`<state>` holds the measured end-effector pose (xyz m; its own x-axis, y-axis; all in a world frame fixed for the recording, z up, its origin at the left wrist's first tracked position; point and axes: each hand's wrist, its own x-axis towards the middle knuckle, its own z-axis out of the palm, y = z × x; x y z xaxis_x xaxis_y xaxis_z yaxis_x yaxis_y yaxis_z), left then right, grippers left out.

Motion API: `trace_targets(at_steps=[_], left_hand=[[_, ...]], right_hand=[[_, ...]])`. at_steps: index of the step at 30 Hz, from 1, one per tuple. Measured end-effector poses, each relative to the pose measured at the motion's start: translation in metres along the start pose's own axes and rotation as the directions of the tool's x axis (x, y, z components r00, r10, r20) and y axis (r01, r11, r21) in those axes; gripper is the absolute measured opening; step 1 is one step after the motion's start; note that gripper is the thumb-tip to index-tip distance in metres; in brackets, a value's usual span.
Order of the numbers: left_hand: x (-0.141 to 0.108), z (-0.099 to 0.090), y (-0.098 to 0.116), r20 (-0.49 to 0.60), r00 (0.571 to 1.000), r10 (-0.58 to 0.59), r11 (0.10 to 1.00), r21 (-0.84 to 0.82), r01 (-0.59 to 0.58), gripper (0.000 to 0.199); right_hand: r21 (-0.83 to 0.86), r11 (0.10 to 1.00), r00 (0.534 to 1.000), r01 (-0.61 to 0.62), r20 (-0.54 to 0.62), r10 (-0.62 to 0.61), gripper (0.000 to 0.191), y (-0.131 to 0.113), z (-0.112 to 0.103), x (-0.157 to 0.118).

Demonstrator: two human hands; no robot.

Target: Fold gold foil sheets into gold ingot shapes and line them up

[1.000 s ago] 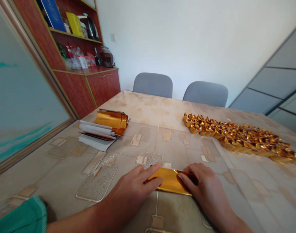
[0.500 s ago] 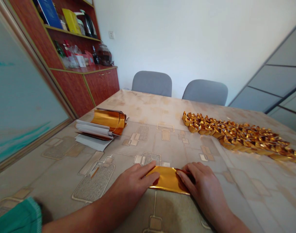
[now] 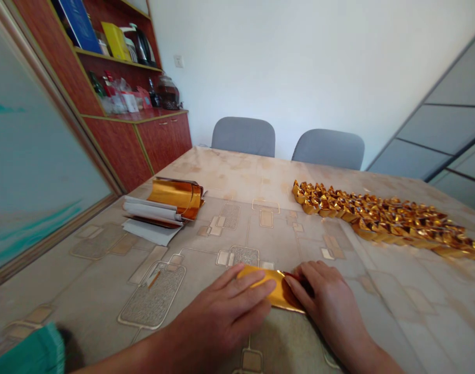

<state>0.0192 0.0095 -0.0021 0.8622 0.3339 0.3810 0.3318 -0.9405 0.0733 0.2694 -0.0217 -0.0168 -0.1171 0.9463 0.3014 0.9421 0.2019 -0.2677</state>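
Tabletop [image 3: 245, 231] passable ahead — foil ingots [image 3: 378, 221] block right, foil stack [image 3: 175, 198] left.

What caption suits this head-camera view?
Left hand and right hand press gold foil on a patterned tablecloth, beside folded gold ingots.

Glossy gold metallic foil sheet [image 3: 281, 294] under my fingers [image 3: 245, 285], smooth, mirror-like. Same shiny foil in the curled stack [image 3: 175, 193]; crinkled in the folded ingots [image 3: 378, 221]. Matt white paper sheets [image 3: 147, 231]. Bench cover [image 3: 85, 280] smooth, slightly glossy plastic. Cabinet [image 3: 120, 150] polished red-brown wood. Chairs [image 3: 243, 136] matt grey cloth.
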Motion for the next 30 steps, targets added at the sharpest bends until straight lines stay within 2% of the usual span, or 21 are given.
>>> trace_targets(at_steps=[4, 8, 16, 20, 27, 30], left_hand=[[0.0, 0.002, 0.001, 0.2, 0.98, -0.019, 0.986, -0.161, 0.052, 0.049], [0.001, 0.0, -0.001, 0.293, 0.955, -0.038, 0.97, -0.217, 0.105, 0.068], [0.002, -0.003, 0.0, 0.311, 0.949, -0.044, 0.975, -0.193, 0.108, 0.067], [0.002, -0.004, 0.001, 0.302, 0.953, -0.027, 0.984, -0.158, 0.078, 0.064], [0.003, -0.008, 0.001, 0.356, 0.934, -0.018, 0.988, -0.135, 0.07, 0.069], [0.001, -0.006, 0.0, 0.337, 0.941, -0.02, 0.986, -0.148, 0.075, 0.067]], right_hand=[[-0.011, 1.0, 1.0, -0.005, -0.005, 0.005, 0.018, -0.001, -0.001, 0.0], [-0.027, 1.0, 1.0, -0.012, 0.011, 0.012, 0.019, -0.003, -0.003, 0.002], [-0.03, 0.999, 1.0, -0.021, 0.015, 0.022, 0.012, -0.007, -0.008, 0.003], [-0.035, 0.999, 1.0, -0.023, 0.013, 0.024, 0.015, -0.007, -0.007, 0.002], [-0.046, 0.999, 1.0, 0.013, 0.014, -0.012, 0.017, -0.006, -0.008, 0.002], [-0.035, 0.999, 1.0, 0.024, 0.006, -0.024, 0.018, -0.005, -0.008, 0.002]])
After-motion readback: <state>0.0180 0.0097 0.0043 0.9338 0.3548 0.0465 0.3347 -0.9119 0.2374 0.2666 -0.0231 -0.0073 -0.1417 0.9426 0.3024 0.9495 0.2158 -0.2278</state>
